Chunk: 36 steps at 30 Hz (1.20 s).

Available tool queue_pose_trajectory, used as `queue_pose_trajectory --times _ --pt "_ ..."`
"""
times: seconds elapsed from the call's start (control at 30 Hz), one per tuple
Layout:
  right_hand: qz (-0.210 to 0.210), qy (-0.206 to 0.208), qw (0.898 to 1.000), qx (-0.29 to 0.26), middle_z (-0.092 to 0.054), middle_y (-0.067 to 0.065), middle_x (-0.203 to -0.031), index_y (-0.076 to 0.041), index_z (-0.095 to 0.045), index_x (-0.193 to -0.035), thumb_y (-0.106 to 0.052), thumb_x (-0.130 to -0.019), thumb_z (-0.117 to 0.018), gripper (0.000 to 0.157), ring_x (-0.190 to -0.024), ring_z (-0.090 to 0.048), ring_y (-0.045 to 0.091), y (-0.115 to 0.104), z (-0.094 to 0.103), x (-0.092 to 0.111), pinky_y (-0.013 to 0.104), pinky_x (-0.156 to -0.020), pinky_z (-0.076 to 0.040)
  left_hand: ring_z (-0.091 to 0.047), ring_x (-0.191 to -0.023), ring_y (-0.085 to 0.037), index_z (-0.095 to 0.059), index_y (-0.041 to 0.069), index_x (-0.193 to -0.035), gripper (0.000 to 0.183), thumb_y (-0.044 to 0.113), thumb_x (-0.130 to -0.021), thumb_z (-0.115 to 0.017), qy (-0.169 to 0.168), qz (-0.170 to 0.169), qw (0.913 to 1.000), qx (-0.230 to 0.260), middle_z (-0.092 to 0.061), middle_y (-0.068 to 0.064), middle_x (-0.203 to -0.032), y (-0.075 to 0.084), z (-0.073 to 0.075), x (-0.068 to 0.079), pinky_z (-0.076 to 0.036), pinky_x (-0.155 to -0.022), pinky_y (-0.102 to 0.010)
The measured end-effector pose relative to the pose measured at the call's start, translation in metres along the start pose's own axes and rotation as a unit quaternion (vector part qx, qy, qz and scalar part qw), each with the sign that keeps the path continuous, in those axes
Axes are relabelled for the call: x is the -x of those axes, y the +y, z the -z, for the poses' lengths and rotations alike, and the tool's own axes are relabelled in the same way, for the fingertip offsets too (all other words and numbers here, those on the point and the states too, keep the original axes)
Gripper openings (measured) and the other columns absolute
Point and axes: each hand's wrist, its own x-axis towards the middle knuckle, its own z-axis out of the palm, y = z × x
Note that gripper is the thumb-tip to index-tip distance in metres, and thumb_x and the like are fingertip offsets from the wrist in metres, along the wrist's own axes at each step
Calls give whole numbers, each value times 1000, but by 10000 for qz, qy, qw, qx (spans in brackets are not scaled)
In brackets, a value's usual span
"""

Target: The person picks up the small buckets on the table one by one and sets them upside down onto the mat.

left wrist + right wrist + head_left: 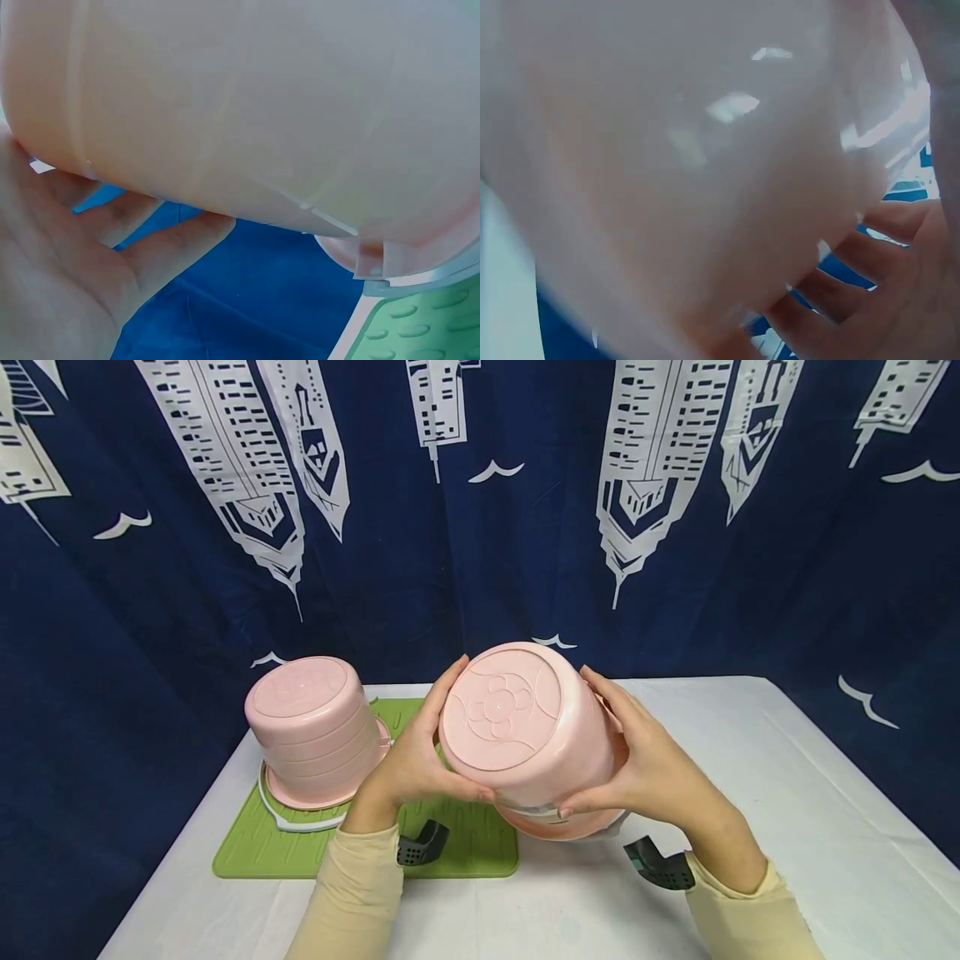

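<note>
A pink plastic bucket [501,706] is held up off the table between both hands, tilted with its flower-embossed base toward me and its rim pointing down and away. My left hand [415,758] grips its left side near the base, thumb below and fingers around the far side. On the other side my right hand [643,758] grips the wall closer to the rim, thumb underneath. The left wrist view shows the fingers of the left hand [97,247] against the bucket wall [225,112]. In the right wrist view the right fingers [832,292] spread along the glossy wall.
A second pink bucket [315,735] stands upside down on a green ribbed mat [465,843] at the left, its pale handle [300,825] lying around the rim. White cloth [750,760] covers the table. Behind hangs a dark blue curtain [480,568] with white buildings.
</note>
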Motion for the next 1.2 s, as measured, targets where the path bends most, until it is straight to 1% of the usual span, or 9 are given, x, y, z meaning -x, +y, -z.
queue_pose_trajectory --times 0.1,0.2,0.37,0.43,0.57,0.63,0.77,0.93,1.2 --pt "136 62 9997 -213 -36 3 -157 -18 -27 -160 -37 -43 -104 142 -140 -37 21 -2 2 0 27 -113 -31 -39 -139 -22 -17 21 -162 144 -3 -47 -99 -4 12 10000 -85 -38 -2 -156 3 -2 0 -25 -118 -42" --pt "251 107 9984 -488 -34 3 -159 -21 -24 -161 -27 -40 -106 146 -142 -36 20 -4 3 0 23 -110 -35 -40 -139 -22 -16 20 -162 145 -9 -46 -98 2 9 9998 -185 -38 -1 -156 5 -4 -1 -26 -117 -42" --pt "319 240 9972 -627 -31 0 -161 -25 -21 -162 -21 -38 -106 151 -144 -34 18 -10 4 0 22 -102 -42 -38 -141 -19 -17 22 -162 148 -1 -43 -101 36 -31 9992 -408 -37 4 -157 8 -7 -2 -26 -118 -41" --pt "384 317 9974 -523 -31 -1 -161 -24 -21 -162 -22 -37 -106 151 -144 -35 18 -12 4 0 23 -106 -40 -37 -142 -17 -18 26 -162 148 2 -42 -102 56 -29 9987 -502 -37 6 -157 10 -9 -3 -25 -118 -39" --pt "500 344 9966 -549 -33 0 -160 -18 -21 -162 -20 -38 -106 150 -142 -36 19 -14 4 0 24 -109 -35 -35 -142 -14 -19 33 -161 148 6 -42 -103 93 19 9977 -676 -35 10 -157 13 -11 -3 -25 -118 -38" --pt "546 351 9965 -530 -33 1 -160 -15 -21 -162 -20 -37 -106 151 -142 -36 20 -15 3 -1 24 -111 -33 -34 -143 -13 -19 34 -161 149 7 -42 -104 99 38 9974 -711 -35 11 -158 14 -13 -3 -24 -118 -38" --pt "444 324 9973 -490 -28 0 -163 -20 -18 -163 -23 -38 -106 153 -145 -32 20 -15 2 -1 21 -108 -36 -30 -145 -11 -17 38 -160 149 12 -43 -105 88 90 9970 -769 -31 13 -160 16 -17 -5 -22 -119 -38" --pt "285 280 9978 -527 -23 -2 -164 -28 -15 -163 -26 -39 -106 153 -146 -30 20 -15 2 0 20 -103 -41 -27 -146 -9 -15 38 -160 148 21 -45 -105 58 115 9959 -897 -26 15 -161 16 -22 -6 -22 -119 -38" --pt "270 304 9981 -467 -25 -1 -163 -26 -15 -163 -29 -41 -106 152 -146 -28 23 -13 1 0 22 -112 -29 -26 -147 -9 -13 38 -161 151 17 -43 -105 77 153 9958 -903 -24 15 -161 18 -24 -7 -22 -119 -38"
